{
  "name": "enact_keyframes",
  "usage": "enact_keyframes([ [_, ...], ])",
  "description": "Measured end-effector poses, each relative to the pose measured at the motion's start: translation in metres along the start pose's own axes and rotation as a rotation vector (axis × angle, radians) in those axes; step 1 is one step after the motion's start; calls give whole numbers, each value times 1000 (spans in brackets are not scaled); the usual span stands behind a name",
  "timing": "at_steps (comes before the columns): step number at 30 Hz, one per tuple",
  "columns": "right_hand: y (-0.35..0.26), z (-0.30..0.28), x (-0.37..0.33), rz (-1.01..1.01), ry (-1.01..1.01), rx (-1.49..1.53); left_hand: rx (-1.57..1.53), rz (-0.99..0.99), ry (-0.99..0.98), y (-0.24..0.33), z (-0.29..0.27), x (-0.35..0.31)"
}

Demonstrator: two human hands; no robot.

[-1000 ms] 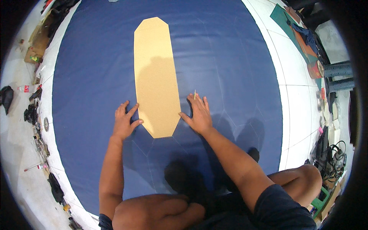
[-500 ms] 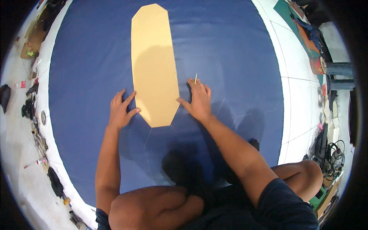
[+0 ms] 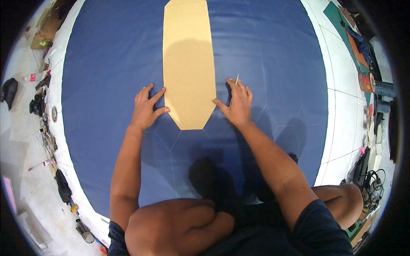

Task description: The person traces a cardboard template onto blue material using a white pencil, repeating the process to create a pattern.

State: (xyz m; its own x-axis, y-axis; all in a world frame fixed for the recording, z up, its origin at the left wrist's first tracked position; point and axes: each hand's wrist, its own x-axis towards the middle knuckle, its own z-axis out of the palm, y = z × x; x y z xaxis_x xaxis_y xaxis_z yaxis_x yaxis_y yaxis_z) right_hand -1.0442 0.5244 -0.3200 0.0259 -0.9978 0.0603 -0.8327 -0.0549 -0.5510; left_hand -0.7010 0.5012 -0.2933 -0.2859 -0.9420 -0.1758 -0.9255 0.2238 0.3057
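Observation:
A long tan board-like piece [image 3: 188, 72] with cut-off corners lies flat on a dark blue sheet [image 3: 106, 55]. My left hand [image 3: 146, 106] rests at its lower left edge, fingers spread, with thumb and forefinger touching the edge. On the opposite side, the thumb of my right hand [image 3: 239, 102] meets the lower right edge. A thin yellowish stick [image 3: 237, 78] is tucked between the fingers of that hand, its tip pointing up past them; its exact kind is unclear. Pale drawn lines [image 3: 171, 151] run on the sheet around the piece's near end.
White floor tiles [image 3: 341, 111] border the sheet. Along the left lie loose tools, a black pouch [image 3: 62, 187] and a plastic bottle [image 3: 36, 77]. At the right are a red can [image 3: 366, 82], coiled black cable [image 3: 373, 183] and a green mat [image 3: 337, 21]. My bent knees [image 3: 171, 222] are close to the sheet.
The whole view has shifted, so the sheet, tan piece and both hands appear higher and further right. Both hands stay at the piece's edges, and the stick remains in my right hand.

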Motion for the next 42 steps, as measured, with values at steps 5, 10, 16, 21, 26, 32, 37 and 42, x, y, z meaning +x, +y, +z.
enact_keyframes([
  [5, 1, 2, 1, -4, 6, -17, -3, 14, 26, -2, 1, 1],
  [10, 7, 5, 3, 3, 47, 23, -45, 8, 15, 0, 1, 5],
  [16, -4, -3, 8, 75, 5, 108, -55, 12, 11, -4, 0, 2],
  [21, -8, -1, 5, 46, 66, 8, -11, -1, -1, 5, -5, 4],
  [26, -10, 1, 6, 37, 52, 7, 7, -60, -77, 17, -22, 10],
  [32, -13, 5, 6, 77, 48, 0, 57, -7, 43, 37, -32, 17],
  [37, -7, 8, 8, 71, 41, 7, -148, 116, 85, 80, -7, 42],
  [42, -8, 10, 8, 36, 83, -25, -96, 52, -86, 83, -2, 51],
])
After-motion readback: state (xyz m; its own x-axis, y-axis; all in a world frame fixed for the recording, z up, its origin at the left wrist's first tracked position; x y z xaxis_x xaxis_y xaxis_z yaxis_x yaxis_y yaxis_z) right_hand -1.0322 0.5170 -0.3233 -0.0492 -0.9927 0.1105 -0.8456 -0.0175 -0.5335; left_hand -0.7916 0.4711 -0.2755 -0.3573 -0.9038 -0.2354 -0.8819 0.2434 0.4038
